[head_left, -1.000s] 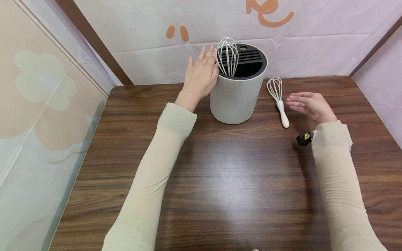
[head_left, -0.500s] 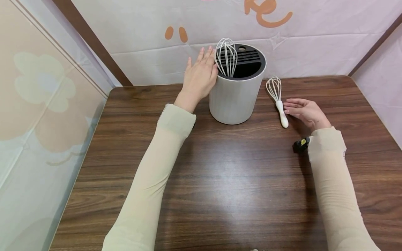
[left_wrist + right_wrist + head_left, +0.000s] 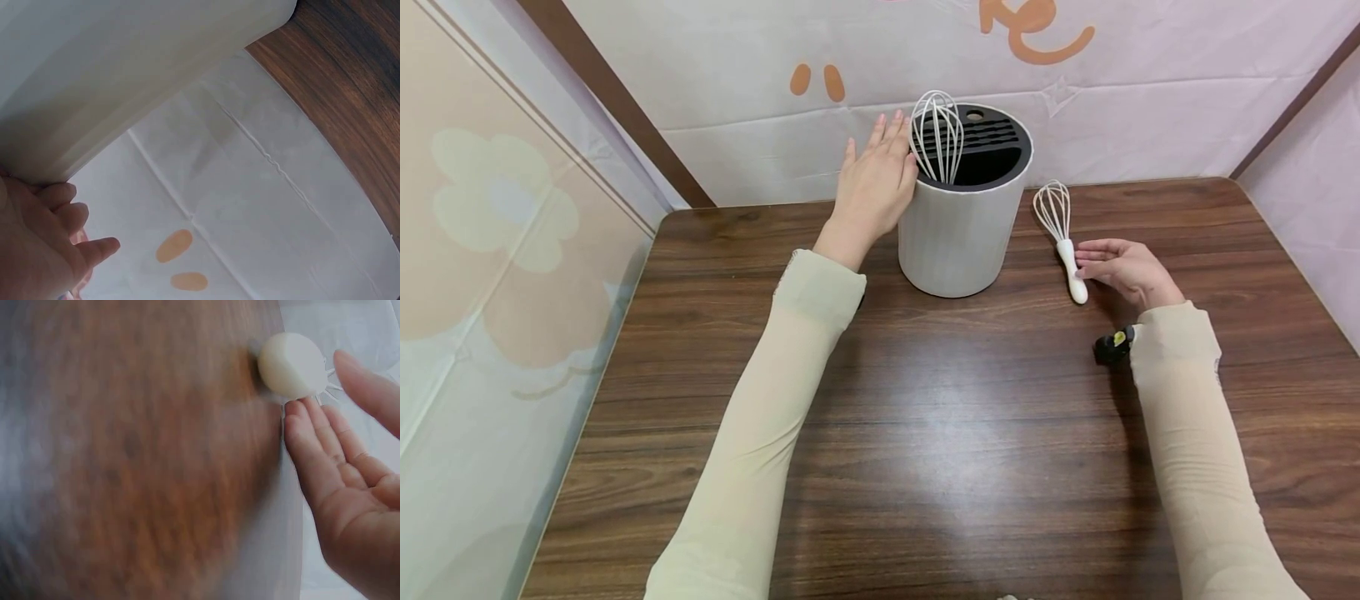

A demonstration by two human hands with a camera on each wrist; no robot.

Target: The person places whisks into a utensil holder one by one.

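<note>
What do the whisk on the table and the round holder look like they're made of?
Whisk: thin pale wire loops, metal or possibly coated, and a smooth white handle, probably plastic, with a soft sheen. Holder: matte off-white ribbed wall, likely plastic, though ceramic can't be ruled out; its slotted top insert is matte black. Table: dark wood-grain surface with a glossy reflection, possibly laminate.

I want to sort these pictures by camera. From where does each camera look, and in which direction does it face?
Head: looks forward and down at the table; shows both sleeves, left hand against the holder, right hand at the whisk.
Left wrist: beside the holder wall, facing the backdrop; left hand shows.
Right wrist: low over the table, facing the whisk handle end-on; right hand shows.
Head and right wrist share the whisk.
</note>
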